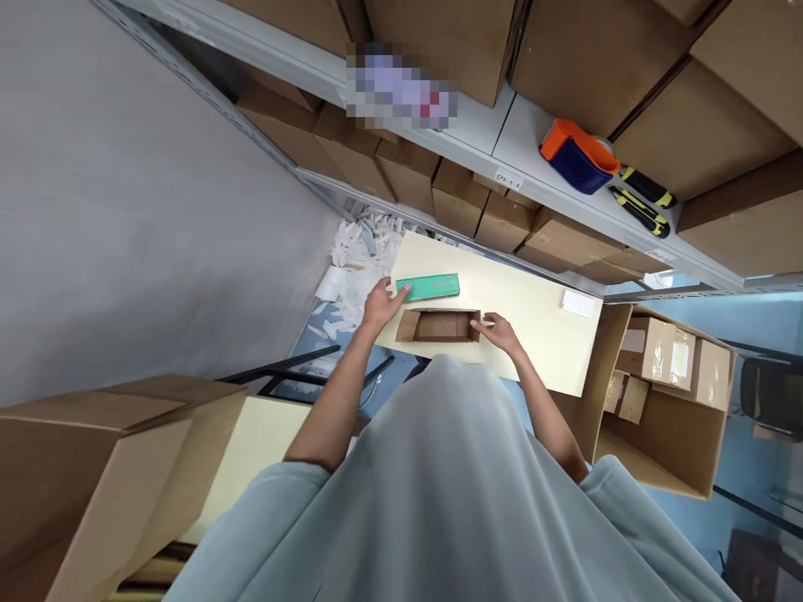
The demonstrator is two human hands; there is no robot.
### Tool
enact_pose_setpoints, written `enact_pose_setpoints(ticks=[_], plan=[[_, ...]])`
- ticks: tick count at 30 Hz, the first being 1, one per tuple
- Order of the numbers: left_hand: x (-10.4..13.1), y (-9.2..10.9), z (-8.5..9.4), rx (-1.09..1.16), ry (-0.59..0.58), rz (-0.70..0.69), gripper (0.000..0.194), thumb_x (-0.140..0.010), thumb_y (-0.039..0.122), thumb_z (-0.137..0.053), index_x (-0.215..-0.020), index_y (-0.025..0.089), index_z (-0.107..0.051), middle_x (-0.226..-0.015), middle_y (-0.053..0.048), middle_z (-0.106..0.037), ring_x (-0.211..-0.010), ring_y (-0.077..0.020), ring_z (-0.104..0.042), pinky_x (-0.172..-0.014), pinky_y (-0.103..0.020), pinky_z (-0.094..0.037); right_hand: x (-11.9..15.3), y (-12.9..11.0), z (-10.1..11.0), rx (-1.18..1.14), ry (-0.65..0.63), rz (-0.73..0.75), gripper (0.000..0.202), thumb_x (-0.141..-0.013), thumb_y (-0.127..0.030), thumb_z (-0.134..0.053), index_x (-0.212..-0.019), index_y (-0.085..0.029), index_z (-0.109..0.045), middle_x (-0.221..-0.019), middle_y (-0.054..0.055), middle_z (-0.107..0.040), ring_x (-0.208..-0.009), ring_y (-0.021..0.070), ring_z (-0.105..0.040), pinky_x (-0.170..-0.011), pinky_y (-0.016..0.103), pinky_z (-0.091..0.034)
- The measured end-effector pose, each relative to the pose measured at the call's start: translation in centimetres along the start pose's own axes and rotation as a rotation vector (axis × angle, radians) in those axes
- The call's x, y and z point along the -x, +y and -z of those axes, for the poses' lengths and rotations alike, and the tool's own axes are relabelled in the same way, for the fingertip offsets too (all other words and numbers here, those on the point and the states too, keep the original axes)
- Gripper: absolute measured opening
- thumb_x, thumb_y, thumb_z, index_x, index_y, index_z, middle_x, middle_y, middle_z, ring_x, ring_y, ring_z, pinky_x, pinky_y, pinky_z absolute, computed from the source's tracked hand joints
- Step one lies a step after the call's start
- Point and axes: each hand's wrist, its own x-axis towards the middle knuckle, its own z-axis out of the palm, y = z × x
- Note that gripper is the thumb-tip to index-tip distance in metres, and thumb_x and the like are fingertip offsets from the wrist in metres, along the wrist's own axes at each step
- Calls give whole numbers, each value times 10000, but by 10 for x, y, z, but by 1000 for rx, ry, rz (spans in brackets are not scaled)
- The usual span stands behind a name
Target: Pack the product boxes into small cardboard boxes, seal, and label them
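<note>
A flat green box (432,287) lies at the pale table's left part, slightly tilted. My left hand (382,303) grips its left end, thumb on top and fingers along the far side. Just nearer to me stands a small brown cardboard box (407,326), open at the top, its inside showing bare cardboard. My right hand (498,329) pinches the right end wall of this box, thumb over the inner side and fingers outside.
The table (533,318) carries a white label stack (577,303). To the right is a large carton (665,451) with taped boxes inside. Shelving ahead holds cartons, a tape dispenser (580,159) and cutters (640,211). Paper scraps (357,255) lie left on the floor.
</note>
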Motion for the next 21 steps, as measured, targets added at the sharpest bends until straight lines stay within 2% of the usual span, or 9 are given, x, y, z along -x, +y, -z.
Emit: enact_pose_setpoints(ticks=[2, 4, 6, 8, 11, 13, 16, 19, 21], plan=[[35, -7, -6, 170, 26, 100, 691, -983, 657, -769, -1476, 177, -700, -1547, -203, -763, -1313, -346, -798, -1198, -493, -615, 12, 8, -4, -6, 2, 9, 590, -898, -689, -897, -1210, -200, -787, -1393, 170, -845, -1137, 288, -868, -1090, 432, -660], [71, -13, -17, 251, 13, 140, 578, -906, 661, -842, -1255, 206, -769, -1326, -160, -852, -1219, -336, -823, -1136, -476, -651, 20, 14, -10, -14, 5, 41, 504, -907, -711, -836, -1029, -229, -754, -1214, 124, -882, -1022, 285, -870, -997, 431, -676], [105, -18, -30, 326, 20, 152, 474, -843, 636, -879, -1058, 229, -765, -1139, -121, -871, -1126, -334, -838, -1076, -479, -681, 24, 16, -15, -2, 3, 78, 470, -917, -723, -761, -906, -260, -683, -1030, 89, -870, -922, 292, -855, -900, 421, -671], [132, -22, -42, 400, 57, 172, 421, -845, 622, -854, -985, 242, -738, -1071, -98, -863, -1060, -323, -845, -1008, -477, -708, 25, 15, -17, 39, 8, 112, 442, -931, -721, -684, -852, -291, -617, -886, 68, -825, -838, 299, -824, -805, 407, -645], [165, -30, -51, 470, 139, 233, 394, -894, 621, -796, -1002, 248, -728, -1066, -94, -853, -1014, -311, -849, -891, -458, -738, 25, 8, -17, 112, -3, 188, 424, -948, -724, -616, -847, -314, -577, -822, 65, -790, -792, 304, -784, -733, 394, -604], [187, -37, -51, 506, 193, 275, 399, -921, 631, -767, -1028, 248, -730, -1080, -101, -847, -1007, -311, -850, -849, -456, -748, 24, 2, -19, 144, -61, 242, 439, -968, -737, -594, -846, -316, -571, -819, 65, -788, -793, 299, -771, -724, 385, -591], [218, -49, -41, 564, 288, 311, 441, -934, 656, -764, -1082, 241, -735, -1138, -113, -843, -1019, -317, -851, -865, -472, -753, 23, -13, -30, 190, -170, 300, 466, -994, -754, -576, -845, -312, -571, -742, 37, -741, -720, 276, -721, -707, 372, -570], [241, -63, -22, 602, 412, 329, 480, -941, 670, -769, -1142, 237, -727, -1211, -119, -841, -1060, -317, -845, -898, -475, -747, 19, -36, -58, 204, -261, 379, 476, -995, -764, -581, -874, -303, -572, -727, 15, -715, -691, 264, -719, -731, 372, -578], [247, -73, -4, 586, 488, 334, 469, -961, 653, -758, -1179, 241, -712, -1224, -114, -844, -1105, -312, -835, -940, -469, -736, 12, -58, -84, 185, -300, 447, 479, -990, -766, -598, -900, -297, -574, -787, 24, -743, -760, 277, -771, -783, 383, -613]])
